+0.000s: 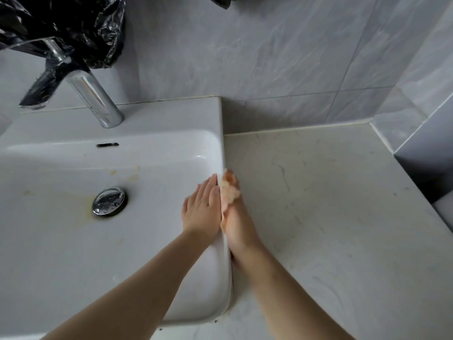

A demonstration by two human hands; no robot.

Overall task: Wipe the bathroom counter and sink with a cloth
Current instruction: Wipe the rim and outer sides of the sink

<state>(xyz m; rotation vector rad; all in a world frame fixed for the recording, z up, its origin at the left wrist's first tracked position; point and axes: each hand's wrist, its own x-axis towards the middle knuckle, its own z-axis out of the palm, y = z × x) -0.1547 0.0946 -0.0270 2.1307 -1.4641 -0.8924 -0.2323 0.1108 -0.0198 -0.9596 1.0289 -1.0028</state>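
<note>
Scene is lit softly & evenly w/ cool, dim-ish daylight tone; source can't be told, no hard shadows are cast, only a faint shade under the forearms and along the sink (pixel 73 241) outer wall. Bright specular glare is seen on the chrome faucet (pixel 95 99) and drain plug (pixel 109 201), w/ small highlights on the basin rim. Wide-angle distortion is evident at edges (tile lines & counter (pixel 331 192) edge bowed), and the cloth (pixel 229 190) + nearby fingertips are smeared by motion blur; overall detail is soft, compressed.

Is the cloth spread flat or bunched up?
Bunched: the cloth is a crumpled wad under the right hand, against the sink side.
</note>
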